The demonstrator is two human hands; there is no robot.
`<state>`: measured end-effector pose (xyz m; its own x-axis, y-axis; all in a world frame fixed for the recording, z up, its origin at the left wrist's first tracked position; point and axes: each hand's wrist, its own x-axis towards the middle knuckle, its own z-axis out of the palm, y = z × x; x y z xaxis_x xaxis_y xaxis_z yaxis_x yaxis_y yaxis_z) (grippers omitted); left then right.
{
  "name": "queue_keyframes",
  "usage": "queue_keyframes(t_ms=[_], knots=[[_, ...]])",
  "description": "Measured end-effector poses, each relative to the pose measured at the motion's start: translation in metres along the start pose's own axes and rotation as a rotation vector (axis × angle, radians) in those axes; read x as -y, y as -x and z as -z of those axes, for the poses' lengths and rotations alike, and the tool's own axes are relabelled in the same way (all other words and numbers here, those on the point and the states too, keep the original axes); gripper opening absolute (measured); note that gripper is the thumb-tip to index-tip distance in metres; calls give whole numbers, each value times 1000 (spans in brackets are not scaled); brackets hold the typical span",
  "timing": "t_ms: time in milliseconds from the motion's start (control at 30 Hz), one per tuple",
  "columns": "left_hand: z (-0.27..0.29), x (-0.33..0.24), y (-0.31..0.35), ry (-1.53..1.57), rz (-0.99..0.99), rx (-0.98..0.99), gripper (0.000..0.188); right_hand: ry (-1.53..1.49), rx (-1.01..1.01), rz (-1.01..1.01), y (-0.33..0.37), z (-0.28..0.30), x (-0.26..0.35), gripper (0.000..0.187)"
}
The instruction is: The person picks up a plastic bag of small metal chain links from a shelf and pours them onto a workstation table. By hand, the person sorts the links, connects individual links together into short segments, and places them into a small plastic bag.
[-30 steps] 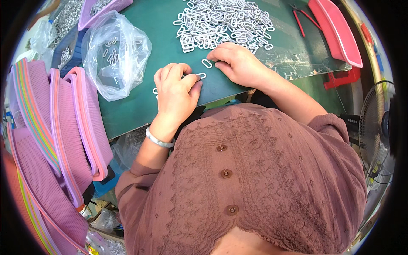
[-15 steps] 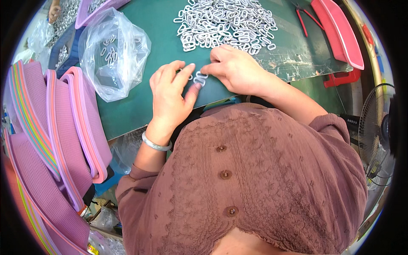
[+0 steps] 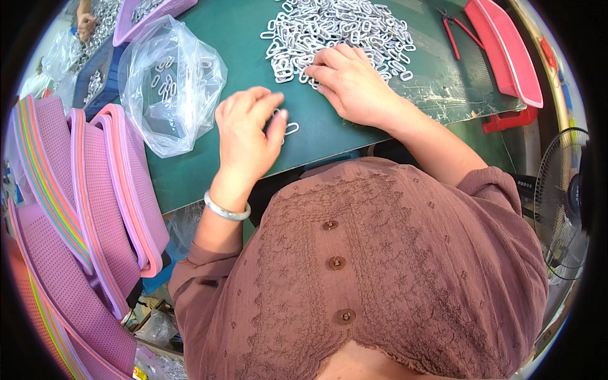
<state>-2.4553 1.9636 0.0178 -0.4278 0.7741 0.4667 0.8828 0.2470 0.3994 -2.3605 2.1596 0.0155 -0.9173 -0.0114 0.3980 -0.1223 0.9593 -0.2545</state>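
My left hand (image 3: 249, 134), with a pale bangle (image 3: 226, 208) at the wrist, hovers low at the table's near edge. Its thumb and fingers are curved but apart. A silvery oval metal link (image 3: 291, 128) lies just right of the thumb, and part of another shows between thumb and fingers. My right hand (image 3: 350, 82) reaches to the near edge of a heap of metal links (image 3: 342, 28). Its fingers are stretched forward over a few links, touching the heap's left front; the fingertips partly hide what is under them.
A clear plastic bag (image 3: 174, 126) with several links stands left. Pink and purple baskets (image 3: 126, 190) are stacked nearer on that side. Red-handled pliers (image 3: 455, 39) and a pink tray (image 3: 506, 54) lie at the right, near a fan (image 3: 560, 202). Another person's hand (image 3: 87, 24) shows far left.
My right hand has moved away from the links by my left hand, forward to the heap. My left hand has shifted slightly left, its thumb and forefinger nearer each other.
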Motion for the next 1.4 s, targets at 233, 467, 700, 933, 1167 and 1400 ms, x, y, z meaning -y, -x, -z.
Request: queue_keyframes(t_ms=[233,467,700,933,1167,1400], knots=[[-14,18,-38,-74,39,-22,28,-96,-28,-35,-4,-1,-4,24],[-19,22,-42,-90,33,11,14,-47,-3,37,-9,-6,-2,22],[-18,21,-40,-52,50,-3,14,-83,-29,73,-12,-7,3,17],[-23,22,-42,-8,57,5,14,-142,3,170,-9,0,6,18],[-11,20,-38,189,118,102,7,-76,-6,-41,2,9,-18,23],[-3,0,-32,100,-13,121,10,5,-31,60,-1,8,-14,21]])
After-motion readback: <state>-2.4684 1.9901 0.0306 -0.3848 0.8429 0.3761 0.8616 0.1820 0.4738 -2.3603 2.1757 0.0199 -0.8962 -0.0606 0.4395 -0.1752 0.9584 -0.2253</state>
